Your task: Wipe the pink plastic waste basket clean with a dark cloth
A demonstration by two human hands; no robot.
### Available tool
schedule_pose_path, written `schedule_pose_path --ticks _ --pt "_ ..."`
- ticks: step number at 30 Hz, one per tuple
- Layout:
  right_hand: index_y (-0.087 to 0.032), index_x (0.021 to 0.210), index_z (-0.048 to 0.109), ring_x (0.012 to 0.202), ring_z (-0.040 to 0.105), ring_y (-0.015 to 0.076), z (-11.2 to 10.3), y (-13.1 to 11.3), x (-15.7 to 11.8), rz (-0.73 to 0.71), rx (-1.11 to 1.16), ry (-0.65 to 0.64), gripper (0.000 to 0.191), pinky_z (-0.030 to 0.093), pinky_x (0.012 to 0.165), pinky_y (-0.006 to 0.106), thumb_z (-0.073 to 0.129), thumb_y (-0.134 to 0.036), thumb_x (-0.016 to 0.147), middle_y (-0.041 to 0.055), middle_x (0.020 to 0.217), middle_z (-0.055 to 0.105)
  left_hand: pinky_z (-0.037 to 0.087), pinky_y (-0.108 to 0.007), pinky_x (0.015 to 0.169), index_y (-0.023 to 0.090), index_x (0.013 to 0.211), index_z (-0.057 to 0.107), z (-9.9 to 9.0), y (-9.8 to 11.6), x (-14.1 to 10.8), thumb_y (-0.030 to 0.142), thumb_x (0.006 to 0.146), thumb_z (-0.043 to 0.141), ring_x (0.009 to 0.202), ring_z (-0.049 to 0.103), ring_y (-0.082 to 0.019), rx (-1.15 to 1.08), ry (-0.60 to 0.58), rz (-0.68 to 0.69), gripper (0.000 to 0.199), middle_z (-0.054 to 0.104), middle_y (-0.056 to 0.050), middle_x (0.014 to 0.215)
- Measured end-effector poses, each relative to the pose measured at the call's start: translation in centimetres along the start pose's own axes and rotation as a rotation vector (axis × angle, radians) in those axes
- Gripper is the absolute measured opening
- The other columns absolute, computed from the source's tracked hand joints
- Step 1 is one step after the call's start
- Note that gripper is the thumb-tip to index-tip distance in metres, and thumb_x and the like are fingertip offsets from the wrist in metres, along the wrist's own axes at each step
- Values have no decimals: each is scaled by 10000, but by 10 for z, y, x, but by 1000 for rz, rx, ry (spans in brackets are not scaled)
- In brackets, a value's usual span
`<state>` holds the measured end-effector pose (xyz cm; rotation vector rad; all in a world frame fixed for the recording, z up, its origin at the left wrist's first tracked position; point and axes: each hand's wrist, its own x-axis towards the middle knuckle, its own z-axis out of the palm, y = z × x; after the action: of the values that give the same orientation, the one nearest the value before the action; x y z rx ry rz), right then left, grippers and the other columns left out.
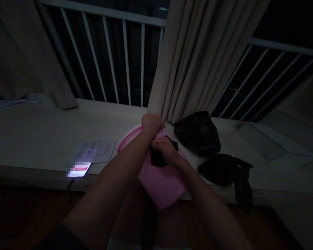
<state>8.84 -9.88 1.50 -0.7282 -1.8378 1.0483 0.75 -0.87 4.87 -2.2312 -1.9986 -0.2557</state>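
One lit phone (82, 169) is seen left; centrally, over a pink basin (161, 185), the left hand (152, 123) is curled, its fingers' hold unclear; black cloth (157, 159) is clamped by fingers of the right hand (166, 149); black bags (198, 135) are seen right.

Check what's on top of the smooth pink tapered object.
A black piece, material unclear, shows over the pink object, under the right hand. The left hand is at the object's far end. Whatever the black piece and hands cover can't be seen.
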Motion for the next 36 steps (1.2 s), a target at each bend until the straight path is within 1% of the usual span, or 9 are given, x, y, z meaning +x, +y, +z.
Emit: schedule_pose_path --ticks 4,9,13,18,22,27,31,36 --pt "-245 467 231 473 186 103 -7 6 10 -11 -2 56 333 164 450 258 378 -407 718 -48 471 205 465 -325 780 151 1074 722 0 -2 -1 404 858 433 981 647 -272 3 -9 2 441 716 -167 1031" --pt "-240 458 261 457 194 99 -4 7 10 -9 11 5 331 175 443 254 407 -415 698 -49 471 225 474 -335 766 119 1080 719 -2 -1 -2 431 862 428 974 651 -287 6 -9 16 479 712 -188 1029" --pt "-251 461 219 455 170 103 -5 10 10 -13 22 71 335 147 454 268 360 -413 718 -49 465 189 467 -318 761 137 1074 721 -3 -1 -4 413 866 431 966 654 -269 12 -17 23 451 719 -171 1021" --pt "-244 462 247 475 189 107 -4 13 9 -20 0 60 333 166 465 273 416 -381 713 -43 481 212 458 -315 769 128 1096 709 -4 -1 -4 397 874 425 990 644 -269 16 -20 39 450 713 -172 1051" --pt "-247 466 218 480 196 118 -4 12 10 -38 -15 127 345 168 470 283 350 -361 763 -34 478 195 462 -320 765 132 1095 711 -3 -1 -2 428 871 434 990 645 -278 22 -45 44 463 710 -175 1055" --pt "-234 485 263 496 221 113 2 11 5 -49 -21 91 310 185 482 278 408 -338 738 -34 514 228 458 -340 798 106 1108 703 -3 -1 -3 401 879 431 1011 637 -290 8 -26 56 463 702 -192 1062" --pt "-242 493 232 491 186 118 2 12 4 -58 -6 153 314 163 487 290 339 -340 771 -36 506 200 457 -345 799 113 1097 708 -2 -1 -3 417 872 444 1008 635 -294 -12 -29 60 461 706 -189 1049" --pt "-235 497 266 501 214 113 2 12 2 -51 14 116 317 172 498 286 441 -321 748 -39 523 229 453 -338 807 122 1099 706 -2 -2 -4 448 867 449 1017 631 -288 -19 -25 45 476 702 -182 1073"
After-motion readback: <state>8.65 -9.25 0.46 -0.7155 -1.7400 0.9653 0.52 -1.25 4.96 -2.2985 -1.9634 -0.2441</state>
